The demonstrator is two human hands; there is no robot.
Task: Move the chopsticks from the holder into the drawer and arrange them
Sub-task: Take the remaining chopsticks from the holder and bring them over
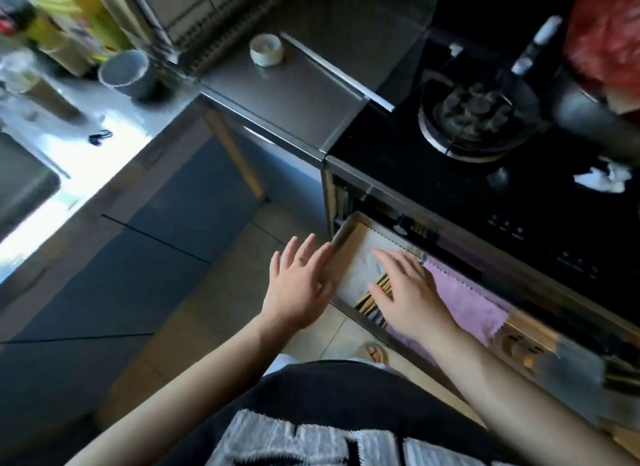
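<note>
Both hands are unclenched and grasp nothing. My left hand [301, 285] lies with straight fingers against the left end of the open drawer [346, 309] under the stove [474, 119]. My right hand [408, 299] is spread flat inside the drawer, palm down, over the chopsticks [372, 301]. They lie in a bundle near the drawer's front wall on a white liner [360, 264], their ends showing past my thumb. Just right of my hand, a pink cloth [474, 306] covers the drawer's next stretch.

black top [311, 393] with white lettering [277, 438], bare forearms [519, 389].
</note>
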